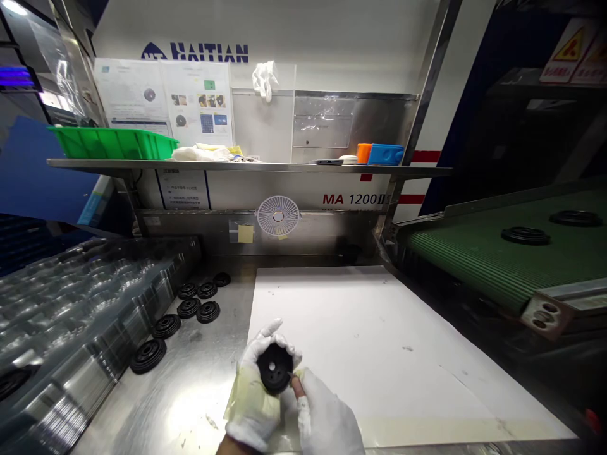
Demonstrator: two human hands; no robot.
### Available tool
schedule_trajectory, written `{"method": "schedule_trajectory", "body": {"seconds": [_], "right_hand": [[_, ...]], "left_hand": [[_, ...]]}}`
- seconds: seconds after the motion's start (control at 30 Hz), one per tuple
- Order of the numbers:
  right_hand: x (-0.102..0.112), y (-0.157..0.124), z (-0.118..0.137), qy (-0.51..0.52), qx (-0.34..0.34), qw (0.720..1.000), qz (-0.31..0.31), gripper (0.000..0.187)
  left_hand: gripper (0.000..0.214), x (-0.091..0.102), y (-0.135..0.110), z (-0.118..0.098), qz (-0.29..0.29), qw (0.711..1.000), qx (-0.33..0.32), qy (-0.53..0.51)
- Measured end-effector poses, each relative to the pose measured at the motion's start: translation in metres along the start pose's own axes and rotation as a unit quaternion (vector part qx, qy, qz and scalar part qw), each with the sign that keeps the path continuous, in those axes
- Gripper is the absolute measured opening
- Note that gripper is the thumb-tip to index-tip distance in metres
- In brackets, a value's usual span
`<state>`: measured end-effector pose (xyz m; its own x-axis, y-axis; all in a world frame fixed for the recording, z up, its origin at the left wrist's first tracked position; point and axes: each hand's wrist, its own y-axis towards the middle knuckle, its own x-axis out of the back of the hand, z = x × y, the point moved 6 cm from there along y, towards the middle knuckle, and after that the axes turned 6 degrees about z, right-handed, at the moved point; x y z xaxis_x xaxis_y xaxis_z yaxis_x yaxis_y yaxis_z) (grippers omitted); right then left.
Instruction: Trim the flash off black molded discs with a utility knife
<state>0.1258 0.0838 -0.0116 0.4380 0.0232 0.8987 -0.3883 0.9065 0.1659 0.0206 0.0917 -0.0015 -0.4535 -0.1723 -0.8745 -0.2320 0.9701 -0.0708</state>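
Observation:
My left hand [256,404], in a white glove with pale yellow material round its palm, is closed round a black round plastic part [275,370]. The part's face is turned towards me, showing a light hole near its middle and smaller holes below. At the part's lower right edge is my right hand [325,411], also gloved in white, with a bare fingertip showing. Its fingers are pinched together by the rim; whatever sits between them is too small to make out. Both hands are over the near left edge of a white sheet [360,341].
Several black round parts [188,308] lie on the metal table, beside stacked clear plastic trays [85,316]. Two more parts [525,236] ride a green conveyor belt [474,253] at right. Above, a shelf [284,167] carries a green bin [114,144]; a small fan [278,216] hangs below it.

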Motion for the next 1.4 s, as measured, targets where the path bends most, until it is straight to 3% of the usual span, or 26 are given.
{"method": "schedule_trajectory", "body": {"seconds": [0.17, 0.3, 0.5, 0.6, 0.83, 1.03, 1.27, 1.4], "right_hand": [[-0.002, -0.002, 0.009, -0.020, -0.019, 1.000, 0.002, 0.024], [-0.004, -0.003, 0.017, -0.035, -0.028, 0.999, 0.002, 0.025], [-0.001, -0.002, 0.007, -0.017, 0.001, 1.000, -0.001, 0.021], [-0.005, -0.003, 0.005, -0.029, -0.009, 1.000, 0.006, 0.020], [-0.007, -0.008, 0.020, -0.050, -0.030, 0.998, -0.021, 0.023], [-0.003, -0.006, 0.006, -0.038, -0.008, 0.999, -0.016, 0.024], [-0.015, -0.011, 0.009, -0.046, -0.039, 0.998, 0.001, 0.020], [-0.016, -0.012, 0.010, -0.030, -0.035, 0.999, -0.009, 0.022]], "left_hand": [[0.020, -0.005, 0.005, 0.001, -0.019, 0.998, -0.049, -0.029], [0.028, -0.002, 0.002, -0.003, -0.048, 0.995, -0.081, -0.019], [0.033, 0.000, -0.006, -0.001, -0.027, 0.999, 0.013, 0.019], [0.028, -0.002, -0.005, -0.002, -0.012, 1.000, -0.018, 0.011], [0.024, 0.001, -0.002, -0.005, -0.052, 0.995, -0.085, -0.007], [0.031, 0.005, -0.004, 0.003, -0.009, 0.999, 0.049, -0.002], [0.015, -0.001, 0.000, 0.005, -0.043, 0.998, -0.010, -0.038], [0.026, 0.002, -0.004, 0.001, -0.045, 0.999, -0.011, 0.004]]}}
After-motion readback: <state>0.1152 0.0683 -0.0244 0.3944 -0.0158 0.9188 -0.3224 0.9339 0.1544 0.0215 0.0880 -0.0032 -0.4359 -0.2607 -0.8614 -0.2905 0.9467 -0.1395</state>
